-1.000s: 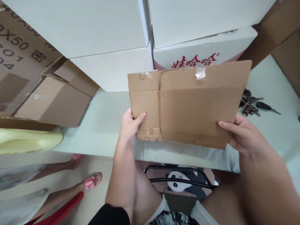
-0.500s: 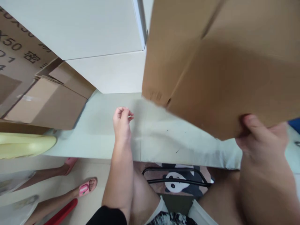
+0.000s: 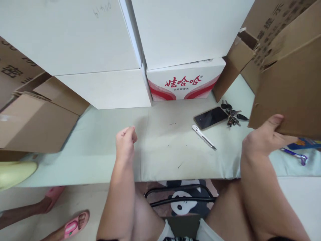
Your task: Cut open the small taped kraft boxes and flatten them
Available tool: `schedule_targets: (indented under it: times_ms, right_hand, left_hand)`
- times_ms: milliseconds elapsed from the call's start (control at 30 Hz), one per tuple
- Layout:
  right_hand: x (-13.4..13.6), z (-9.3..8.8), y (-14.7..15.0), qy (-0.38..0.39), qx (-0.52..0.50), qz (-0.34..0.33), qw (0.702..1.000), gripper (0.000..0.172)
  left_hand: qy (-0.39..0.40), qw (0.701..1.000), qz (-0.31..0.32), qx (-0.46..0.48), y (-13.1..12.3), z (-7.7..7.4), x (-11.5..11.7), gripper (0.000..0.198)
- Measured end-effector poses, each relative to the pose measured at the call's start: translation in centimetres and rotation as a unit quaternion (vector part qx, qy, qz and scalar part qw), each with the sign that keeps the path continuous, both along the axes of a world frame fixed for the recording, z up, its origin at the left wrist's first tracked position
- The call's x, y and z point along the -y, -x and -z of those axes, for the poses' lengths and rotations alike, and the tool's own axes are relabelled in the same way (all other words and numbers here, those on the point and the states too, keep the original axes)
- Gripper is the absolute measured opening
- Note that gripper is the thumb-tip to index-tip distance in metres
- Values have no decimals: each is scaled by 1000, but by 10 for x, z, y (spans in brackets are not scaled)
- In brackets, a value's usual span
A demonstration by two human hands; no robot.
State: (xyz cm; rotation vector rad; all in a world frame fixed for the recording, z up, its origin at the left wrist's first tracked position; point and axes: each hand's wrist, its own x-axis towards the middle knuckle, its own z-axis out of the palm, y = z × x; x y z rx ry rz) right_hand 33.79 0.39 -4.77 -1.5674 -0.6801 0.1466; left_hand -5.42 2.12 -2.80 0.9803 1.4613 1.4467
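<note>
My right hand (image 3: 265,139) is closed on the lower edge of a brown cardboard box (image 3: 291,97), with the thumb on its face. The box hangs tilted at the right and runs out of view. My left hand (image 3: 126,140) is curled into a fist above the pale green table cover (image 3: 160,147), and nothing shows in it. Between the hands lie a white utility knife (image 3: 203,137) with its blade out, a dark phone (image 3: 211,117) and a bunch of keys (image 3: 233,113).
White boxes (image 3: 100,90) stand along the back, beside a red-and-white carton (image 3: 185,80). More brown boxes (image 3: 42,120) are at the left. A purple-handled item (image 3: 294,154) lies at the right. Another person's foot in a pink slipper (image 3: 75,224) is on the floor at lower left.
My right hand has moved the cardboard box to the right, uncovering the phone, keys, knife and red-and-white carton. My left hand has curled tighter. The view has shifted right.
</note>
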Motion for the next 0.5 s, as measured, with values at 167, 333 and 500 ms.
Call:
schedule_targets:
  times_ms: [167,333,500]
  right_hand:
    - [-30,5,-2,-60,24,133,989,29]
    - [-89,-7,-22,-5,17,100,995,17]
    - [-140,-19,-37,70,30,42,996,17]
  left_hand:
    - [16,1000,9,-10,-1,0,0,50]
    - [18,1000,13,-6,2,-2,2,52]
    - [16,1000,11,3,5,-4,4,53]
